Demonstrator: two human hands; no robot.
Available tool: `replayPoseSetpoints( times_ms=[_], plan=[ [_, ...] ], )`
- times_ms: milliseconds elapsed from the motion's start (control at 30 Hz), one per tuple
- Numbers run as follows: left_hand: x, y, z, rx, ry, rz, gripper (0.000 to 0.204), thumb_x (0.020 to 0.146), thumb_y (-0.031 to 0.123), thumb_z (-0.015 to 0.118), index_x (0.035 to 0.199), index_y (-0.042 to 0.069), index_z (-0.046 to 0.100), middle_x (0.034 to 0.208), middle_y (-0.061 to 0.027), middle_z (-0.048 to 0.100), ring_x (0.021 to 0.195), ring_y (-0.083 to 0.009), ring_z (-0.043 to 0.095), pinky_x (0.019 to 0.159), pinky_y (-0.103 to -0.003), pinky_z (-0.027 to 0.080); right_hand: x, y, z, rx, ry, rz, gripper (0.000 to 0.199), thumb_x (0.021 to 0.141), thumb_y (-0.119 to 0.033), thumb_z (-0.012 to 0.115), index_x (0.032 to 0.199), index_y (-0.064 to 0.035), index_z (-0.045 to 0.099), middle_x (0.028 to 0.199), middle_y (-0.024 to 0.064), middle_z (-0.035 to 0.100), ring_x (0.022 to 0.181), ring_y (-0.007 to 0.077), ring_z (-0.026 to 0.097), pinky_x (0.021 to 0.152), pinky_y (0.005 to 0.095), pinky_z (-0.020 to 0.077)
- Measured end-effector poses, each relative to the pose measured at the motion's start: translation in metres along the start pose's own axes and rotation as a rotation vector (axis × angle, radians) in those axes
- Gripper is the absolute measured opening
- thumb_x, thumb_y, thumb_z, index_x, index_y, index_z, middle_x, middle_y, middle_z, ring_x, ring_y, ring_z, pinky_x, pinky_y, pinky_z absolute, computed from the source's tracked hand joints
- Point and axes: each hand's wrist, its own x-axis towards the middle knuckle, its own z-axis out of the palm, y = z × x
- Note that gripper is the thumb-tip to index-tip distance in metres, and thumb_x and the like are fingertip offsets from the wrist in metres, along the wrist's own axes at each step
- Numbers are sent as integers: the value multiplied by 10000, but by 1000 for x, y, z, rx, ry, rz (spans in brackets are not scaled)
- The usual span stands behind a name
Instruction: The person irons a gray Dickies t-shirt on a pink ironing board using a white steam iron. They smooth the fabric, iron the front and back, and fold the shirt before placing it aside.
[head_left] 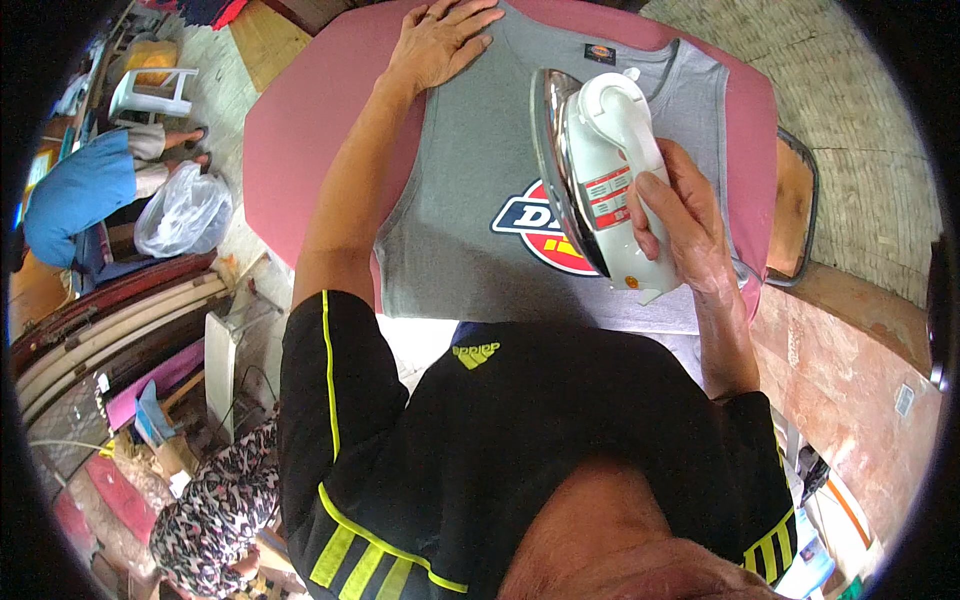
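Right hand (680, 225) grips white iron (610, 170), seemingly tilted; left hand (440, 40) flat, released, on grey shirt (460, 170).

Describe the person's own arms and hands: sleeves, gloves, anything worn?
Both hands are bare: no gloves, rings or watch show on the left hand or the right hand. The forearms are bare too. The black short-sleeved shirt has a thin neon-yellow line running down the left sleeve, and yellow stripes near the hem on both sides.
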Motion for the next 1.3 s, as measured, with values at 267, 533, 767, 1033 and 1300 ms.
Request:
replayPoseSetpoints(
  times_ms=[267, 533, 767, 1033, 1300],
  plan=[
    [-6, -13, -1, -27, -22, 18, 483, 981, 348, 494, 1449, 227, 503, 1564, 10, 404, 1430, -338, 344, 1097, -569, 296, -13, 6, 9, 51, 27, -34, 325, 1009, -175, 523, 1210, 78, 494, 629, -1, 489, 486, 49, 437, 462, 230, 347],
    [2, -30, 2, -58, -63, 73, 450, 979, 318, 488, 1420, 236, 533, 1538, 40, 429, 1373, -335, 379, 1057, -564, 321, -7, -11, 83, -49, 84, -20, 394, 1030, -189, 454, 1294, 102, 447, 617, -1, 469, 473, 44, 410, 489, 216, 328],
    [22, -54, 9, -235, 93, 170, 478, 923, 286, 575, 1392, 199, 553, 1463, -66, 483, 1241, -364, 470, 975, -536, 408, 7, -16, 168, 50, 286, 104, 312, 996, -191, 521, 1182, 59, 514, 648, 25, 524, 491, 81, 455, 466, 255, 363],
    [42, -87, 21, -531, 118, 124, 188, 835, 253, 724, 833, 71, 675, 818, -131, 619, 795, -301, 640, 708, -422, 496, 71, 20, 211, -253, 483, 60, 246, 968, -158, 555, 1127, 29, 553, 746, 96, 567, 510, 172, 550, 495, 338, 465],
    [43, -103, 24, -697, 262, 209, 165, 899, 160, 640, 910, 5, 695, 890, -180, 663, 839, -354, 653, 776, -417, 512, 172, 60, 137, -1677, 752, -748, 354, 914, -177, 602, 1235, -44, 530, 961, 133, 643, 677, 191, 588, 577, 281, 514]
  ],
)
